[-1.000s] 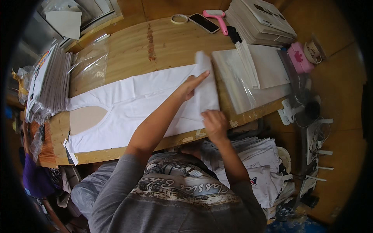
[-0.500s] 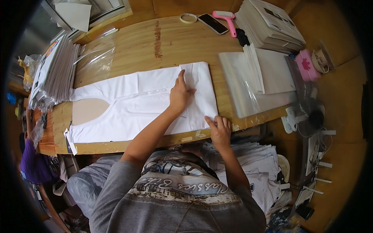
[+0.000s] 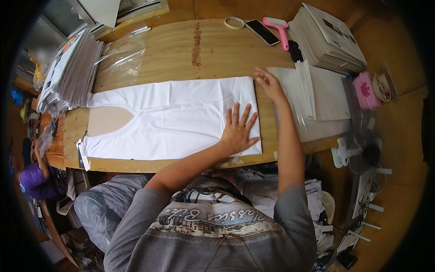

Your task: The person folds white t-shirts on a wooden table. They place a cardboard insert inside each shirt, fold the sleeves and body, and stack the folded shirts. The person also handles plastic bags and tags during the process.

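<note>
A white shirt [image 3: 176,122] lies folded into a long panel on the wooden table [image 3: 172,50]. Its neckline, at the left, frames a flat beige sheet [image 3: 108,120], and a dark-and-white hang tag [image 3: 82,155] sticks out by the near left corner. My left hand [image 3: 238,129] rests flat on the shirt's right end, fingers spread. Just past the far right corner of the shirt, my right hand [image 3: 269,85] is raised with its fingers apart, holding nothing.
Stacked folded garments [image 3: 70,75] stand at the left, beside clear plastic film [image 3: 124,56]. Along the back lie a tape roll [image 3: 234,23], a phone [image 3: 262,32] and a pink lint roller [image 3: 282,34]. Clear bags [image 3: 299,127] lie at the right. Another person [image 3: 38,181] sits far left.
My left hand has moved nearer and to the right, pressing flat on the shirt. My right hand has left the near right corner and swung to the far right side.
</note>
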{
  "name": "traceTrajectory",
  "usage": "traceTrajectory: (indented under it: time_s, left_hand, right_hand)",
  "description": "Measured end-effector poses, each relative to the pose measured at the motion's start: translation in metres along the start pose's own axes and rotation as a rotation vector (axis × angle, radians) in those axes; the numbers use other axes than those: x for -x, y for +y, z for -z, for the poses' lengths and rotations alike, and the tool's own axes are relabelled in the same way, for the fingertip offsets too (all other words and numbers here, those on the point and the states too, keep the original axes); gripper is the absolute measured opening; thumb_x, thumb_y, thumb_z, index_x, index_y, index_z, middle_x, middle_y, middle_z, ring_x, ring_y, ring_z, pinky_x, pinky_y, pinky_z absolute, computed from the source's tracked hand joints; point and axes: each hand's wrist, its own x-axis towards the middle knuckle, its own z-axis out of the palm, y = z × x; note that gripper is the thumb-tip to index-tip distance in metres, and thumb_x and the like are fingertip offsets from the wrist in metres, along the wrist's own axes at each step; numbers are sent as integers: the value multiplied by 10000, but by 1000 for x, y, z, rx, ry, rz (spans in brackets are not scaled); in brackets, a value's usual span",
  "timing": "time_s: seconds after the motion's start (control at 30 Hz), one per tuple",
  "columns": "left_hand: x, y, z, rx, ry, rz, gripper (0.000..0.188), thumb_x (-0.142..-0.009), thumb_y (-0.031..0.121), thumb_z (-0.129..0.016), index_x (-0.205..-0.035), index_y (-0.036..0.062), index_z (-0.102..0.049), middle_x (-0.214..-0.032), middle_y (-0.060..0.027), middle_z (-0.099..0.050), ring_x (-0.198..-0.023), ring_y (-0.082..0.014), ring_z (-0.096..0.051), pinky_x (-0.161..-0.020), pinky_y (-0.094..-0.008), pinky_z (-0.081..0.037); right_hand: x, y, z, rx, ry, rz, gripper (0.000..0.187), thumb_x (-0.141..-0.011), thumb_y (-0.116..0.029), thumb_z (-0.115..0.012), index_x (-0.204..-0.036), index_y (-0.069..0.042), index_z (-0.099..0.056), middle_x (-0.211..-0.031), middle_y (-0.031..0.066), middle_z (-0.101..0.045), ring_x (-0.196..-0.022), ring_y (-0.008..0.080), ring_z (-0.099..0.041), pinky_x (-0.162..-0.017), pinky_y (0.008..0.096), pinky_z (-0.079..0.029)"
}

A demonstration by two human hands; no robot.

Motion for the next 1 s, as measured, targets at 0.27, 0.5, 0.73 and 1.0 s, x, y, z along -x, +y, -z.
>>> traceTrajectory:
  time_s: [0.27,0.5,0.73,1.0]
  left_hand:
    - [4,-4,3,67,27,-17,573,-775,553,-367,-1282,294,-299,-1374,-158,-103,-1232,-436,-66,-933,-597,-107]
    - [39,38,5,98,-224,-58,589,-832,365,-372,-1304,47,-219,-1373,-161,-121,-1259,-362,-94,-964,-551,-142]
    - [45,52,-3,-257,-94,-184,429,-789,178,-396,-1176,-8,-387,-1256,-288,-269,-1086,-477,-351,-745,-485,-437]
    - [28,39,13,-183,-254,-270,215,-704,118,-498,-888,12,-536,-824,-137,-436,-771,-288,-499,-484,-303,-467]
  right_hand:
    - [-59,-5,1,-173,-637,-176,520,-675,-3,-628,-1163,-83,-469,-729,-5,-527,-748,76,-484,-716,185,-386]
    - [-51,-3,-21,415,-306,21,383,-720,-129,-612,-1091,-116,-515,-874,21,-540,-871,131,-487,-798,305,-368]
    - [21,-37,-81,841,-265,356,510,-803,-471,-413,-1250,-232,-357,-1353,1,-232,-1250,199,-190,-988,465,-163]
    - [17,-3,-15,470,-271,267,648,-589,180,-352,-1103,-169,-534,-1257,-3,-414,-1193,233,-326,-979,364,-226]
